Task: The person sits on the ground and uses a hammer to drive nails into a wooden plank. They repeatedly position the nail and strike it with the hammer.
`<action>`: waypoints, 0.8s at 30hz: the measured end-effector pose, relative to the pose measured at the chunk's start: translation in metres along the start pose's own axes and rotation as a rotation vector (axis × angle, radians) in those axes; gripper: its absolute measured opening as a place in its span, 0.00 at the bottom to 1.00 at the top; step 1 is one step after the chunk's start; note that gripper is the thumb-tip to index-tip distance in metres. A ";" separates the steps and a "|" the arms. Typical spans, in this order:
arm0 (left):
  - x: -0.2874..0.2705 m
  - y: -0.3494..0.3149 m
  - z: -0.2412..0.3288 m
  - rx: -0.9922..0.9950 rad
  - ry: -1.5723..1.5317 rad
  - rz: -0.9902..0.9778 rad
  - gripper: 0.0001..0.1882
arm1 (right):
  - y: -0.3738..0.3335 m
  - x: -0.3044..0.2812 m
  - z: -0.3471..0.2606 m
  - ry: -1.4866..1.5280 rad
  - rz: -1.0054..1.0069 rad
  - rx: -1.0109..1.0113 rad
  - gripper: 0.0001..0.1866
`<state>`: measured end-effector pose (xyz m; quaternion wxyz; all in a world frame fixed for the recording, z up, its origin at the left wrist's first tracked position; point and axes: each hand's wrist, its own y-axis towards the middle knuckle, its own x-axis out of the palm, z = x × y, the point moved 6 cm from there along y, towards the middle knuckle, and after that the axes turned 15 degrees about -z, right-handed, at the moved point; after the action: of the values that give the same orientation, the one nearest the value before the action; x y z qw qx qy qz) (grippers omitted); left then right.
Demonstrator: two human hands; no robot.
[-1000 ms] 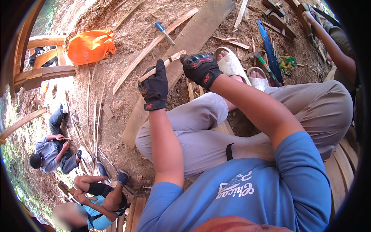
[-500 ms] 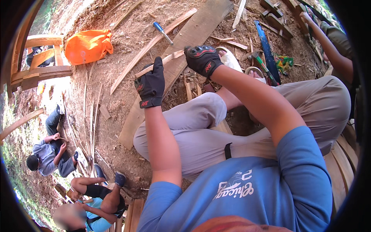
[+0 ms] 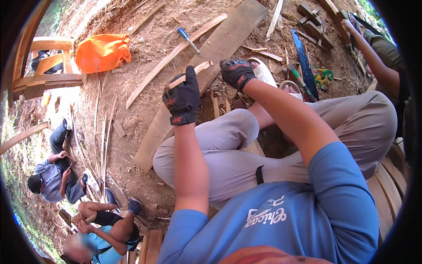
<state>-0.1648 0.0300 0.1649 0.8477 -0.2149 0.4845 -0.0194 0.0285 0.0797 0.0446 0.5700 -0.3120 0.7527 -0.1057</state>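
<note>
My left hand [image 3: 181, 99], in a black glove, is closed around a short, pale wood strip [image 3: 202, 67]. The strip slants up to the right, with the thumb raised beside it. Just right of the strip's free end is my right hand [image 3: 237, 74], also in a black glove, its fingers curled and the knuckle guard facing up. Those fingers hide whatever they may hold. A gap separates the right hand from the strip. Beneath both hands runs a wide wooden plank [image 3: 233, 33] lying on the ground.
A blue-handled tool with a slim metal shaft [image 3: 189, 40] lies by the plank. Beyond my feet are a green-handled hammer [image 3: 302, 82] and a long blue blade-like piece [image 3: 303, 59]. An orange bag [image 3: 103, 53] is at left. People sit at lower left and far right.
My right hand has come away from the wood strip's end and moved slightly right and down. My left hand has shifted a little right, still holding the strip.
</note>
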 end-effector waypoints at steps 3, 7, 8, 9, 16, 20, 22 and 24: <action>0.004 0.003 -0.026 -0.019 -0.097 0.030 0.34 | -0.029 -0.021 -0.052 0.132 0.052 -0.074 0.15; 0.000 -0.003 -0.009 -0.027 -0.058 0.017 0.37 | -0.039 -0.026 -0.058 0.147 0.087 -0.073 0.14; 0.002 -0.001 -0.016 -0.034 -0.088 0.005 0.37 | -0.036 -0.024 -0.060 0.139 0.104 -0.090 0.14; 0.005 0.005 -0.027 -0.041 -0.122 -0.002 0.38 | -0.030 -0.021 -0.061 0.127 0.122 -0.112 0.14; 0.010 0.013 -0.052 -0.178 -0.313 -0.058 0.38 | -0.017 -0.022 -0.068 0.055 0.132 -0.170 0.14; 0.005 0.008 -0.028 -0.025 -0.106 0.068 0.35 | 0.028 -0.003 -0.035 -0.161 0.115 -0.020 0.15; 0.010 0.001 -0.016 0.027 0.126 0.105 0.33 | 0.023 -0.006 -0.024 -0.065 0.097 -0.031 0.15; 0.009 0.007 -0.031 -0.080 -0.046 0.039 0.35 | 0.013 -0.006 -0.028 0.035 0.224 -0.065 0.15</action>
<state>-0.1871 0.0233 0.1408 0.8495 -0.2397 0.4695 0.0214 -0.0008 0.0878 0.0523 0.5545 -0.2422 0.7958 -0.0222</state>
